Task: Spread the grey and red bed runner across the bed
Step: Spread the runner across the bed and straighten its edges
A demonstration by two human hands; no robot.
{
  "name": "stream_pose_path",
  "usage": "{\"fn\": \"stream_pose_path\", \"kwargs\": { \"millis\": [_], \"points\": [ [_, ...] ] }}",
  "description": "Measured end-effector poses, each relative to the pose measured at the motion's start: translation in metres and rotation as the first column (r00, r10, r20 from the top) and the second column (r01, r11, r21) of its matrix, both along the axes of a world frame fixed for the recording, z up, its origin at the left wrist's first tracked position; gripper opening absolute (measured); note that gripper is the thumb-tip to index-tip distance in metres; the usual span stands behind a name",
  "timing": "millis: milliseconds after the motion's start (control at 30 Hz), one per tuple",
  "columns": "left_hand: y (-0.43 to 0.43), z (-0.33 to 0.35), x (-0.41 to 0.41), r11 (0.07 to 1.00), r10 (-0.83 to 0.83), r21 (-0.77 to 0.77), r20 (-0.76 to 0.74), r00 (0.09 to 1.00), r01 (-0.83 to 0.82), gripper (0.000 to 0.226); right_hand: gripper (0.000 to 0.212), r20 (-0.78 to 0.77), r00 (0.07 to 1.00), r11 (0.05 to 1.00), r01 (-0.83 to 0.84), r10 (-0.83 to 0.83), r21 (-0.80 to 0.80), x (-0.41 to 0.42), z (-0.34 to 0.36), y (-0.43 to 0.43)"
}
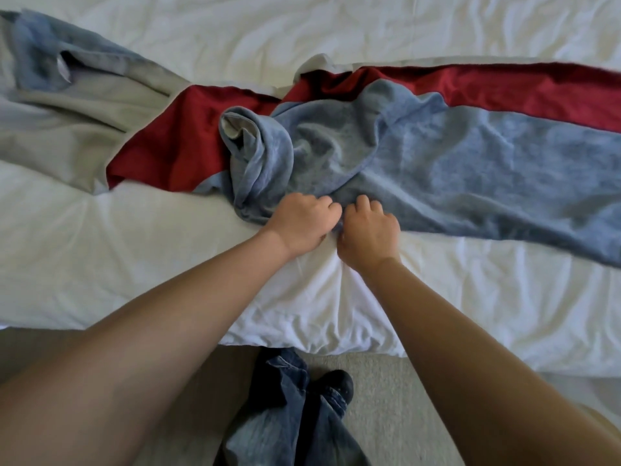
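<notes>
Two bare forearms (174,331) reach over the white bed (100,257). The grey and red bed runner (470,169) lies across it, flat on the right but bunched and twisted from the middle leftward, so I judge about half remains. The left hand (302,223) and right hand (368,230), side by side, pinch its near edge with curled fingers.

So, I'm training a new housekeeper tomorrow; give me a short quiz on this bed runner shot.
1. True or false: the bed runner lies flat along its whole length.
2. Where do the left hand and right hand have their grip on it? A near edge, B far edge, C left end.
3. Fill in: on the flat right part, the red band runs along the runner's ___ side.
Key: 1 false, it bunches mid-bed; 2 A; 3 far.
</notes>
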State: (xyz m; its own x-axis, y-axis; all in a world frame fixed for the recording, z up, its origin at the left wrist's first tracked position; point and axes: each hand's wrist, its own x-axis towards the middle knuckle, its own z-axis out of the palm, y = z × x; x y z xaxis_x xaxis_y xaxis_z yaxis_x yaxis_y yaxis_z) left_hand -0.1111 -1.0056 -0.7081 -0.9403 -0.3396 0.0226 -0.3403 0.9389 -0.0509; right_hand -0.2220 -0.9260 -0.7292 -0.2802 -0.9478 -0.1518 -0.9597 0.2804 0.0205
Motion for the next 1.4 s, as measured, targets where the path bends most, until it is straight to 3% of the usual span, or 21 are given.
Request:
{"fn": "stream_pose_path", "kwargs": {
  "millis": [67,167,267,400,600,733,833,967,1100,1233,1333,1400],
  "points": [
    [0.0,0.008,0.006,0.999,0.0,0.051,-0.033,0.999,0.002,0.017,0.016,0.056,0.998,0.998,-0.02,0.023,-0.058,0.01,0.007,0.001],
    [0.001,0.011,0.023,0.997,0.017,0.079,-0.053,0.998,-0.013,0.005,0.019,-0.017,0.994,0.976,-0.107,0.105,-0.19,0.021,0.018,0.005],
    [0.003,0.009,0.032,0.995,0.051,0.091,-0.069,0.996,-0.045,0.013,0.023,-0.039,0.993,0.969,-0.119,0.113,-0.216,0.024,0.021,0.01],
    [0.008,0.013,0.03,0.993,0.055,0.109,-0.001,0.998,-0.055,0.005,0.022,-0.091,0.992,0.962,-0.109,0.089,-0.25,0.007,0.024,0.025],
    [0.005,0.008,0.022,0.994,0.061,0.08,0.193,0.979,-0.077,0.027,0.025,-0.076,0.995,0.986,0.052,-0.065,-0.161,-0.075,0.016,0.085],
    [0.027,-0.011,0.033,1.0,-0.011,0.025,0.403,0.915,0.0,0.027,0.031,-0.057,0.998,1.0,0.015,-0.016,-0.02,-0.098,0.006,0.132],
    [0.041,-0.013,0.042,0.998,-0.064,0.016,0.352,0.934,0.063,0.032,0.032,-0.056,0.998,0.999,-0.019,0.021,0.035,-0.095,-0.002,0.142],
    [0.051,-0.008,0.033,0.986,-0.146,-0.054,0.178,0.973,0.158,0.018,0.023,-0.076,0.996,0.987,-0.055,0.044,-0.149,-0.099,-0.004,0.134],
    [0.075,-0.008,-0.006,0.971,-0.228,-0.064,0.065,0.971,0.232,0.021,0.021,-0.066,0.994,0.959,-0.1,0.086,-0.266,-0.101,-0.008,0.145],
    [0.096,-0.014,-0.023,0.974,-0.226,0.033,0.132,0.965,0.224,0.023,0.03,0.066,0.983,0.954,-0.146,0.169,-0.26,-0.1,-0.01,0.164],
    [0.103,-0.013,-0.023,0.988,-0.155,0.056,0.208,0.966,0.147,0.024,0.032,0.129,0.914,0.909,-0.35,0.384,-0.226,-0.084,-0.011,0.174],
    [0.104,-0.012,-0.025,0.993,-0.108,0.062,0.225,0.968,0.097,0.026,0.031,0.134,0.89,0.894,-0.411,0.436,-0.179,-0.074,-0.014,0.182]
  ]
}}
